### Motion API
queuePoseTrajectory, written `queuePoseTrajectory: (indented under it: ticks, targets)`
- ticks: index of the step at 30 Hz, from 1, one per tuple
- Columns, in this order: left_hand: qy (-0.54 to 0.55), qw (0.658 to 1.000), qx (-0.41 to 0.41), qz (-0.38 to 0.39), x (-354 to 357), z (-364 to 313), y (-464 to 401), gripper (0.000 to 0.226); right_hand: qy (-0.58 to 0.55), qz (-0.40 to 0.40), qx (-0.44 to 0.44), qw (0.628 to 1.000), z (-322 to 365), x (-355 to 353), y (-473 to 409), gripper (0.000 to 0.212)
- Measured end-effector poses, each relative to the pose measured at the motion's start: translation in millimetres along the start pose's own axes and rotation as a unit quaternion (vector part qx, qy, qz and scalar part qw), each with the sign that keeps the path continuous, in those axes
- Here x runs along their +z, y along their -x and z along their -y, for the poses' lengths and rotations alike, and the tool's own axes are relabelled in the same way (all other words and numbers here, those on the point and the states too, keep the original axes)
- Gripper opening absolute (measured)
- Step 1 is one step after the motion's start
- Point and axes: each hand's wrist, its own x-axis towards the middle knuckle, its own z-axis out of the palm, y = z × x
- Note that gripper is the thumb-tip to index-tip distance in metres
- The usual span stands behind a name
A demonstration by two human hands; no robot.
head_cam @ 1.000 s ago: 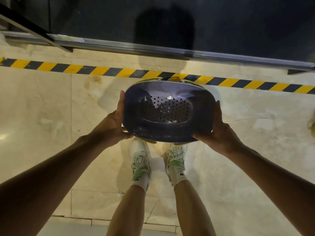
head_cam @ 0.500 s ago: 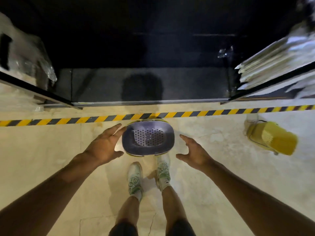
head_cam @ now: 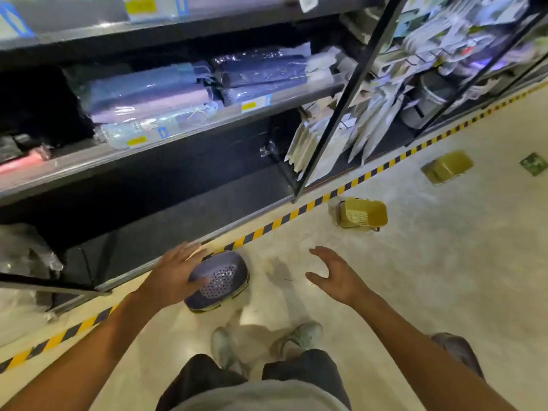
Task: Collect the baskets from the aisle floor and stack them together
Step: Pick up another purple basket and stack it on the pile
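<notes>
The purple basket (head_cam: 218,281) sits on the floor (head_cam: 415,292), seemingly stacked over another, though blur hides it. Two yellow baskets (head_cam: 361,214) (head_cam: 447,167) lie uncollected. Both the left hand (head_cam: 175,274) and right hand (head_cam: 335,275) hover empty, fingers spread.

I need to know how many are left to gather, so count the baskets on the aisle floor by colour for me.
Purple basket: 1
Yellow baskets: 2, the nearer yellow basket and the farther yellow basket
Total: 3 baskets. Neither hand holds one.
</notes>
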Motion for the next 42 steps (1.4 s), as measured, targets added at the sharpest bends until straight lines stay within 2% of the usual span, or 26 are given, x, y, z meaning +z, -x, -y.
queuePoseTrajectory:
  ticks: [1, 3, 5, 17, 24, 29, 33, 38, 42]
  targets:
    - [-0.008, 1.000, 0.007, 0.000, -3.5, -13.2, -4.3, 0.119, -0.009, -0.015, 0.015, 1.000, -13.0, -5.0, 10.0, 0.063]
    - [-0.032, 0.999, 0.032, -0.009, -13.0, -46.0, -18.4, 0.093, -0.029, -0.043, 0.042, 0.998, -40.7, -18.1, 31.5, 0.062]
    - [-0.036, 0.998, 0.055, 0.003, -22.4, -84.4, -35.7, 0.080, -0.047, -0.064, 0.060, 0.995, -68.7, -32.9, 49.8, 0.063]
    - [-0.155, 0.946, 0.282, 0.026, -34.2, -401.4, -153.6, 0.081, -0.143, -0.208, 0.196, 0.948, -292.2, -129.8, 177.6, 0.068]
    - [-0.218, 0.899, 0.373, 0.073, -7.3, -556.1, -181.7, 0.081, -0.199, -0.256, 0.283, 0.903, -389.8, -130.5, 248.8, 0.071]
    - [-0.248, 0.858, 0.434, 0.120, 17.8, -636.0, -212.6, 0.080, -0.254, -0.287, 0.343, 0.858, -432.2, -120.0, 276.8, 0.070]
    - [-0.280, 0.823, 0.469, 0.155, 42.2, -706.5, -247.9, 0.081, -0.314, -0.314, 0.393, 0.805, -459.5, -117.4, 294.3, 0.070]
    - [-0.327, 0.755, 0.532, 0.200, 74.7, -806.0, -271.9, 0.081, -0.363, -0.355, 0.470, 0.723, -480.6, -116.1, 321.1, 0.073]
    - [-0.346, 0.702, 0.582, 0.221, 100.8, -877.5, -279.4, 0.081, -0.381, -0.358, 0.514, 0.680, -496.7, -110.5, 336.9, 0.073]
